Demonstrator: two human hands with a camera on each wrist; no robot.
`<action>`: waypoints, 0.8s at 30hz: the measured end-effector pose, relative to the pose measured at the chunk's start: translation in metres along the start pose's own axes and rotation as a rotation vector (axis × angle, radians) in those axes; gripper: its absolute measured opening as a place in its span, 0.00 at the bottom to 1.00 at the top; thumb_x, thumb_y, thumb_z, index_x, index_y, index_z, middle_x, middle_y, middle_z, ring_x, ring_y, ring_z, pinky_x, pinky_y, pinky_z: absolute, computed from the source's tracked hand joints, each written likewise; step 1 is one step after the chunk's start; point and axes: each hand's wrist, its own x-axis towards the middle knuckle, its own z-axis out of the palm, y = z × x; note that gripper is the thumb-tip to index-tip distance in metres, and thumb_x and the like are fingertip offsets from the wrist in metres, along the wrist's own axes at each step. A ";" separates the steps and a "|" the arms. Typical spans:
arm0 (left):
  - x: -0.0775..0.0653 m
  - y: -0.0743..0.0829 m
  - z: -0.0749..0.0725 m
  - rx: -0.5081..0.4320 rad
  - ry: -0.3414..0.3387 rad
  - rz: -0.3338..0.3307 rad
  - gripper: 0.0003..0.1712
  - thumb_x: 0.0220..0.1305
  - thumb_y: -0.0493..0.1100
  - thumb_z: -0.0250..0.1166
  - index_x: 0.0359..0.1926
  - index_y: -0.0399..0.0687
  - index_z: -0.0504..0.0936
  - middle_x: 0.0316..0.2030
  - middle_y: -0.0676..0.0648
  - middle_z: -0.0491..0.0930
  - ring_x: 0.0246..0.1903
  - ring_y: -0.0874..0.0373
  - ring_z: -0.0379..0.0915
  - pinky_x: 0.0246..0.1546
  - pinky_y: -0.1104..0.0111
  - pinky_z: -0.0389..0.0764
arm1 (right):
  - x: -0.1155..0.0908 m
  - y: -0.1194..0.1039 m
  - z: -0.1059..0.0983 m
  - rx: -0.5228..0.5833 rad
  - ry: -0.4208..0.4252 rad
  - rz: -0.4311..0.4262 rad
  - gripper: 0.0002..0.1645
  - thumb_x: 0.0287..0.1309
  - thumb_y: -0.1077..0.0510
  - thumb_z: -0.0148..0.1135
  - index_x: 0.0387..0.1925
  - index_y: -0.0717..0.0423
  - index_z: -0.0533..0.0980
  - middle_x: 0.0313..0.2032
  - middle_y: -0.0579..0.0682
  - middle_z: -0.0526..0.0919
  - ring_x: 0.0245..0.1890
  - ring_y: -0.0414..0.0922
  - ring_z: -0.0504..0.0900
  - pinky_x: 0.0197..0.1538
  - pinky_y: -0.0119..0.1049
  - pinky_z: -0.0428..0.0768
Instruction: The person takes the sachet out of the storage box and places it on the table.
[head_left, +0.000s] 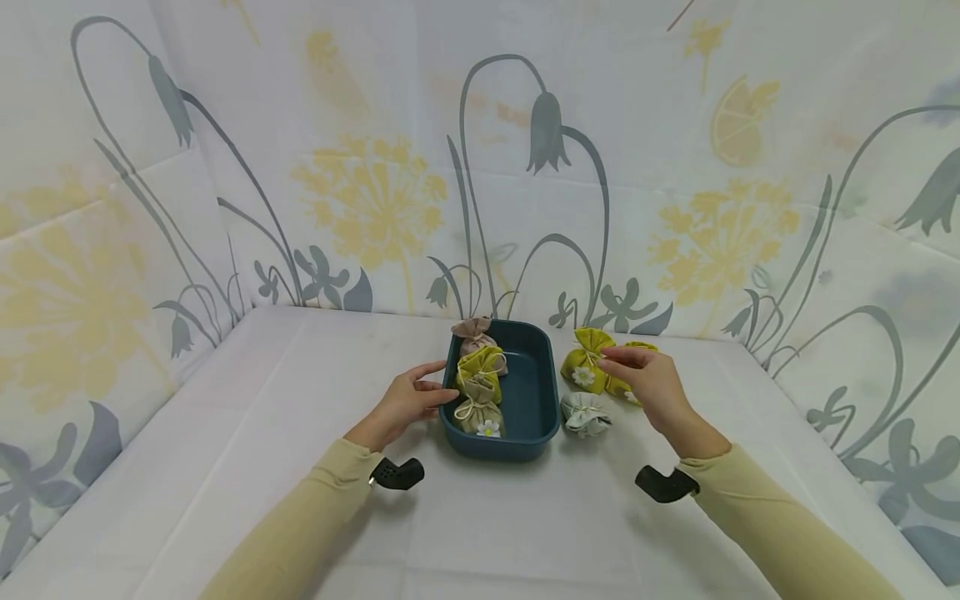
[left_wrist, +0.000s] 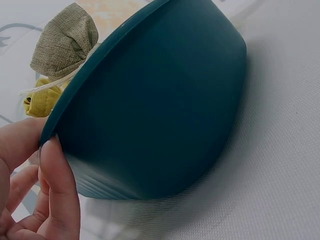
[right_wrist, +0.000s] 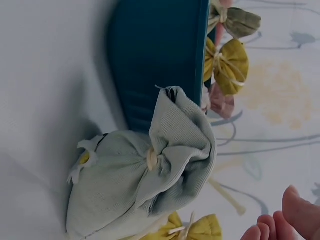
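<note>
My left hand (head_left: 405, 398) pinches the left rim of a dark blue plastic bin (head_left: 531, 417), thumb and fingers on either side of the rim in the left wrist view. Along the bin's left side lie a pinkish drawstring pouch (head_left: 474, 332), a yellow one (head_left: 480, 363) and an olive-beige one (head_left: 480, 407) with a white flower. My right hand (head_left: 651, 383) hovers by a yellow pouch (head_left: 588, 360) right of the bin, its fingers loosely bent. In the right wrist view the fingertips (right_wrist: 295, 210) look apart from the pouches and nothing shows between them.
A pale grey-green pouch (head_left: 587, 414) with a flower stands close to the bin's right wall. Another yellow pouch (head_left: 624, 388) is partly hidden behind my right hand. A white cloth covers the table (head_left: 525, 525), and a flower-printed curtain (head_left: 420, 167) hangs behind.
</note>
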 end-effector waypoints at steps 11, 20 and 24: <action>0.015 -0.014 -0.002 -0.004 0.004 0.002 0.37 0.57 0.37 0.67 0.67 0.46 0.64 0.37 0.45 0.72 0.28 0.59 0.70 0.31 0.69 0.77 | 0.001 -0.013 0.015 0.021 -0.046 -0.048 0.25 0.58 0.58 0.63 0.53 0.71 0.73 0.49 0.59 0.78 0.43 0.36 0.74 0.45 0.25 0.72; 0.028 -0.026 -0.002 0.005 0.037 0.005 0.36 0.55 0.38 0.69 0.65 0.51 0.67 0.38 0.45 0.72 0.27 0.59 0.70 0.29 0.70 0.76 | 0.001 -0.024 0.030 0.009 -0.133 -0.042 0.23 0.58 0.56 0.63 0.52 0.67 0.75 0.49 0.58 0.78 0.48 0.46 0.74 0.53 0.38 0.72; 0.027 -0.025 -0.002 0.007 0.041 0.006 0.36 0.56 0.38 0.69 0.65 0.52 0.67 0.38 0.44 0.72 0.27 0.59 0.70 0.29 0.70 0.77 | 0.002 -0.026 0.036 0.019 -0.169 -0.041 0.23 0.57 0.55 0.64 0.51 0.65 0.76 0.47 0.55 0.79 0.47 0.47 0.75 0.52 0.40 0.72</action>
